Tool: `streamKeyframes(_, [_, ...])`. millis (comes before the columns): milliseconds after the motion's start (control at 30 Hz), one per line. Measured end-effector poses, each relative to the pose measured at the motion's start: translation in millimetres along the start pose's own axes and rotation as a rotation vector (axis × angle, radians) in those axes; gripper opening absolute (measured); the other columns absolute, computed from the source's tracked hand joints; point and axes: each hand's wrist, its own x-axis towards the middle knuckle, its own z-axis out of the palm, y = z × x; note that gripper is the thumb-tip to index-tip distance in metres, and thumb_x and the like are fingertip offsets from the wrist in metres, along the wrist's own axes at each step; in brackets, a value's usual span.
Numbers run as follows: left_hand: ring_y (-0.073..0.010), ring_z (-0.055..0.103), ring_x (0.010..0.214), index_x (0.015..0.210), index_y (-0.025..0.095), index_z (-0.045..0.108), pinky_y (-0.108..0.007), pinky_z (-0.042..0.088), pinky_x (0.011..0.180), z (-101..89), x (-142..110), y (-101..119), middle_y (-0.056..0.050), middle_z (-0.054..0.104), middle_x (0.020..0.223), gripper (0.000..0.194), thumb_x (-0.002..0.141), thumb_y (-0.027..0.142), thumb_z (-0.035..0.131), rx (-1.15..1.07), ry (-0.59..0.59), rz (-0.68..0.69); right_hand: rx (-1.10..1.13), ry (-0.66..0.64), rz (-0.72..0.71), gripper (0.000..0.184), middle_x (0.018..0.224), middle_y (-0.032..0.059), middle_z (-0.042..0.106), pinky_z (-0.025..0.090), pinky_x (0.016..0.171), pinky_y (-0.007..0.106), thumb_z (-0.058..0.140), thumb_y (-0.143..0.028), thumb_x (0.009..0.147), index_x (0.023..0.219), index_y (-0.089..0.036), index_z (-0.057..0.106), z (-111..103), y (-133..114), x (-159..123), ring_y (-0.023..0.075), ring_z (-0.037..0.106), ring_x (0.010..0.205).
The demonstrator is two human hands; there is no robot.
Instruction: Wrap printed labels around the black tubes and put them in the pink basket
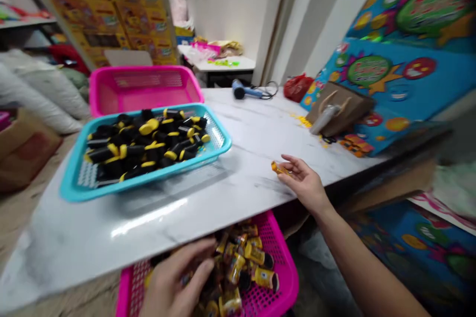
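Observation:
My right hand (303, 181) is over the right part of the table, a small orange-yellow piece (277, 167) pinched by its fingers. What exactly this piece is, I cannot make out. Lower down, my left hand (180, 277) hangs over a pink basket (286, 270) below the table edge, thumb and forefinger apart. Nothing shows between them, and the other fingers are hidden. Several small yellow-wrapped tubes with black ends (264, 277) lie in that basket. On the table, a turquoise basket (148, 183) holds several black cylinders with yellow caps (134, 151).
Behind the turquoise basket stands an empty pink basket (145, 67). A blue heat gun or hair dryer (247, 90) lies at the table's back, near a red plastic bag (297, 86). Printed blue boxes (375, 72) and a brown cardboard piece (340, 106) stand at the right.

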Motion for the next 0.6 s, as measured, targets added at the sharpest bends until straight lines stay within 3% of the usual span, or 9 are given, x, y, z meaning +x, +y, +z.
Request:
streamKeyframes(100, [-0.0187, 0.073, 0.076, 0.122, 0.017, 0.065, -0.025, 0.061, 0.055, 11.8, 31.6, 34.3, -0.011, 0.076, 0.104, 0.038, 0.090, 0.038, 0.065, -0.441, -0.015, -0.210, 0.436, -0.166, 0.004, 0.058, 0.120, 0.0089, 0.071, 0.056, 0.101, 0.041, 0.081, -0.039, 0.079, 0.130, -0.024, 0.059, 44.4, -45.0, -45.6, 0.0224, 0.070, 0.112])
streamKeyframes(233, [-0.0161, 0.067, 0.080, 0.125, 0.014, 0.061, -0.023, 0.057, 0.058, 18.6, 64.1, 40.3, -0.009, 0.071, 0.097, 0.056, 0.075, 0.031, 0.079, -0.554, 0.113, -0.203, 0.562, -0.272, 0.053, 0.051, 0.122, 0.0087, 0.071, 0.056, 0.104, 0.041, 0.087, -0.036, 0.073, 0.117, -0.025, 0.064, 79.6, -81.4, -73.0, 0.0242, 0.069, 0.116])
streamKeyframes(433, [-0.0146, 0.064, 0.075, 0.119, 0.014, 0.068, -0.026, 0.056, 0.065, 13.6, 59.9, 26.3, -0.008, 0.070, 0.094, 0.047, 0.077, 0.032, 0.078, -0.501, 0.111, -0.193, 0.634, -0.483, 0.220, 0.041, 0.110, 0.0068, 0.076, 0.063, 0.092, 0.039, 0.089, -0.034, 0.069, 0.100, -0.022, 0.066, 90.9, -86.1, -74.9, 0.0235, 0.077, 0.097])
streamKeyframes(600, [-0.0186, 0.068, 0.085, 0.122, 0.013, 0.068, -0.029, 0.057, 0.069, 7.6, 56.8, 20.3, -0.013, 0.072, 0.109, 0.052, 0.077, 0.037, 0.079, -0.467, 0.071, -0.173, 0.628, -0.402, 0.209, 0.036, 0.114, 0.0065, 0.076, 0.065, 0.087, 0.036, 0.089, -0.032, 0.069, 0.096, -0.022, 0.068, 93.5, -87.0, -80.6, 0.0241, 0.076, 0.100])
